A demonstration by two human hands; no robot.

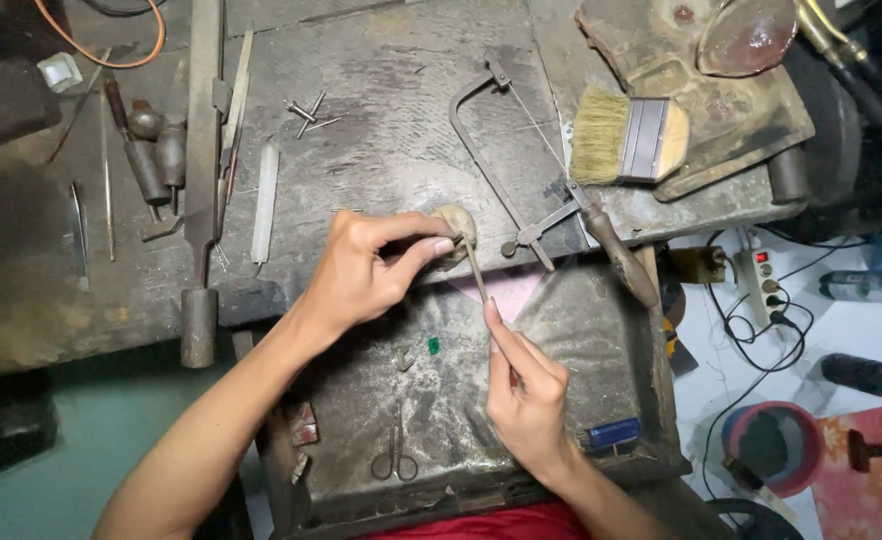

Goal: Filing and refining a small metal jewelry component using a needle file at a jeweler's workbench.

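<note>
Small pale lump [456, 224]: pinched at the front edge of the worn workbench [381, 100], between thumb and forefinger of the left hand [361, 270]; what it is made of cannot be told.
Thin file [476, 272]: slim metal rod, its tip touching the lump, its lower end closed inside the right hand [529, 395], forefinger laid along it.
Left grip: fingertips shut tight on the lump.
Right grip: curled closed around the file's handle end.
Tray below [581, 330]: grey, dusty sheet under both hands; a small green stone [433, 346], small scissors [396, 455] and a blue cylinder [611, 433] lie on it, well apart from the grips.
Jeweller's saw [521, 170]: dark metal frame with wooden handle, just right of the lump.
Brush [626, 138]: pale bristles, metal ferrule, on a slab at the bench's right.
Left of bench: a white stick [265, 200], dark-handled gravers [151, 150], loose nails [308, 112].
Floor, right: a white power strip [761, 280] with red switch and black cables.
</note>
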